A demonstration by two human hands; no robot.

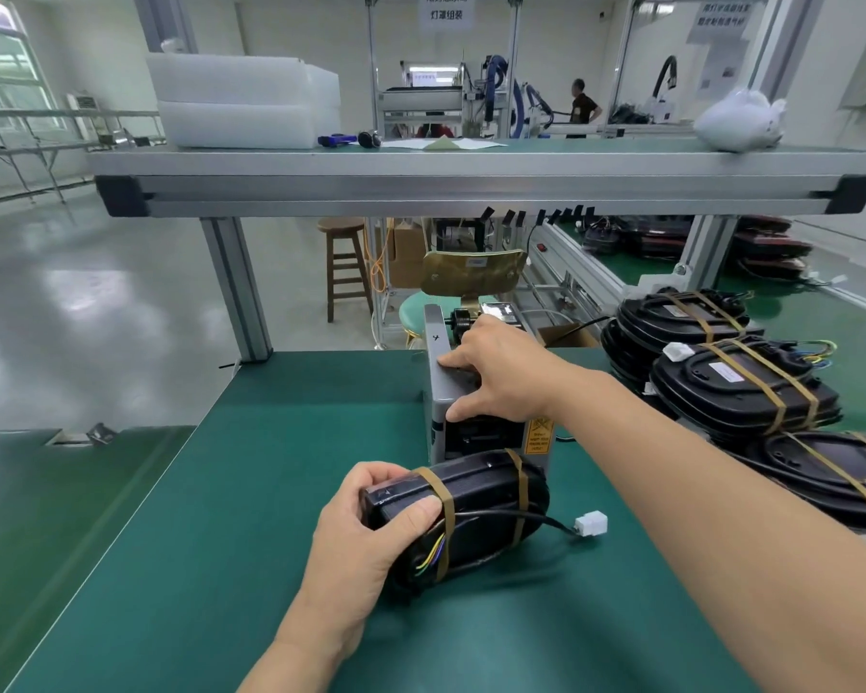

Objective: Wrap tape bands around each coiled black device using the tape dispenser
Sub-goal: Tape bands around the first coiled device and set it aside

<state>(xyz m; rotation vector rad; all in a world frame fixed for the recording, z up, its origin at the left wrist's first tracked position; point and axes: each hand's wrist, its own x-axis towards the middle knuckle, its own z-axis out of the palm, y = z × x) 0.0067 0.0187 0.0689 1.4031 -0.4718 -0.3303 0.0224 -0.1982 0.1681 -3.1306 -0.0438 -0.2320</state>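
Observation:
A coiled black device (476, 497) lies on the green mat with two tan tape bands around it; its cable ends in a white connector (592, 523). My left hand (371, 532) grips the device's left end, thumb on top near one band. The grey tape dispenser (443, 387) stands just behind the device. My right hand (496, 372) rests on the dispenser, fingers curled over its top and front edge above the outlet. Whether a strip of tape sits between those fingers is hidden.
Several banded black devices (741, 387) are stacked at the right of the green mat (251, 517). An aluminium shelf (471, 187) runs overhead with white foam trays (241, 100) and a white bag (741, 120). A stool (343, 265) and a chair (471, 275) stand behind the bench.

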